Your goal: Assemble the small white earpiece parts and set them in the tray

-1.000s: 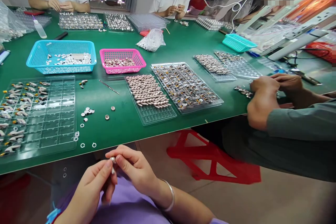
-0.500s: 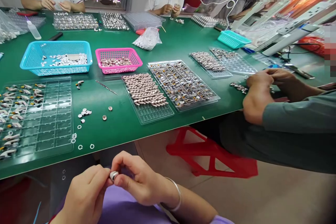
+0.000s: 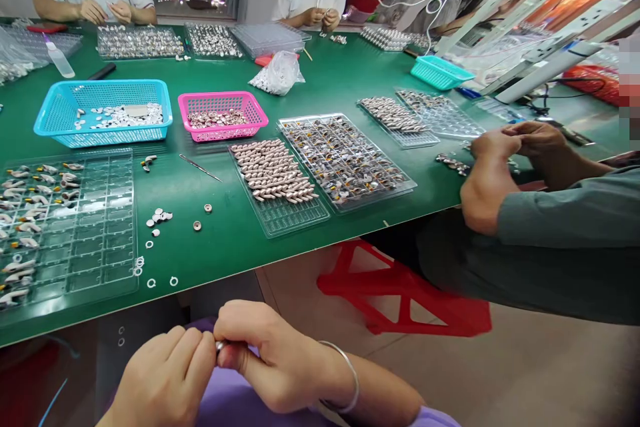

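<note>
Over my lap, in front of the table edge, my left hand [image 3: 167, 370] and my right hand [image 3: 273, 353] meet with closed fingers. Between their fingertips is a small silvery earbud part [image 3: 219, 345], mostly covered by the fingers. Both hands appear to grip it. On the table beyond lie white rings [image 3: 151, 283], small white caps [image 3: 159, 216] and two round metallic cups [image 3: 197, 226]. A clear compartment tray [image 3: 113, 240] to the left carries white earbud pieces [image 3: 30, 213] with orange bits. One loose earbud piece [image 3: 148, 161] and metal tweezers [image 3: 200, 167] rest behind.
A blue basket [image 3: 50, 127] and a pink basket [image 3: 260, 121] hold small parts. Filled trays [image 3: 345, 160] stand mid-table. At right, a co-worker's hands [image 3: 500, 147] work near a red stool [image 3: 350, 280]. Other people sit across the green table [image 3: 210, 253].
My fingers have closed further over the earbud part, so less of it shows. Both hands sit slightly lower, and the left knuckles have turned up toward the right hand.
</note>
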A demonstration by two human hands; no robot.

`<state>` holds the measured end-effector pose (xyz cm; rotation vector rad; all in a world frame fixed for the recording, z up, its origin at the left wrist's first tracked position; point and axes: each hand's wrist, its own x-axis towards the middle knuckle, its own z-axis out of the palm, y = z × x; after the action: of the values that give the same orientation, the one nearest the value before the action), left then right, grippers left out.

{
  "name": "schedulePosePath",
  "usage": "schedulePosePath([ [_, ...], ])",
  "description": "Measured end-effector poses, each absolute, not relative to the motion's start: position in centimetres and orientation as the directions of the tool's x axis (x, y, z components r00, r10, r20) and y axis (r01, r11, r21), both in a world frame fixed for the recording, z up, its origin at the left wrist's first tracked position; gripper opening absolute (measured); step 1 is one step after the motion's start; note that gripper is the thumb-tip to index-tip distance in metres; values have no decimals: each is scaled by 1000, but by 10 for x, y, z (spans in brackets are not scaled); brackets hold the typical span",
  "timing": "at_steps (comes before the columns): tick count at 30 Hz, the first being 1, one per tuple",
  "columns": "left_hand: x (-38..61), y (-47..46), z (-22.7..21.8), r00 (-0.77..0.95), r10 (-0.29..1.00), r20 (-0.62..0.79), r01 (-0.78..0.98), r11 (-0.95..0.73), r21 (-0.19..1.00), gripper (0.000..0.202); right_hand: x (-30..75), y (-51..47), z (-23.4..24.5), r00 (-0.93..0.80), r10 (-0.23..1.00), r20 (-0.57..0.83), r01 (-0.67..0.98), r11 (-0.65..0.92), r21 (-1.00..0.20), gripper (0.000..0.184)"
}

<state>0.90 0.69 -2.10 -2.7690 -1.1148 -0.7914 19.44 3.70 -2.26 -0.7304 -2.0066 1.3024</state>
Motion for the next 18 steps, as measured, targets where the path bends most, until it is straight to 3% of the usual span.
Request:
schedulePosePath([
  [10,9,13,-22,630,599,494,619,-772,145,26,190,31,-33,-579,802,143,36,201,-979,29],
  [13,10,18,-23,527,689,497,652,-703,284,21,188,39,-35,-524,826,206,-36,221,-975,34],
  [18,8,23,-32,380,857,349,630,-516,581,14,184,50,-46,-457,812,363,-50,385,-922,35],
])
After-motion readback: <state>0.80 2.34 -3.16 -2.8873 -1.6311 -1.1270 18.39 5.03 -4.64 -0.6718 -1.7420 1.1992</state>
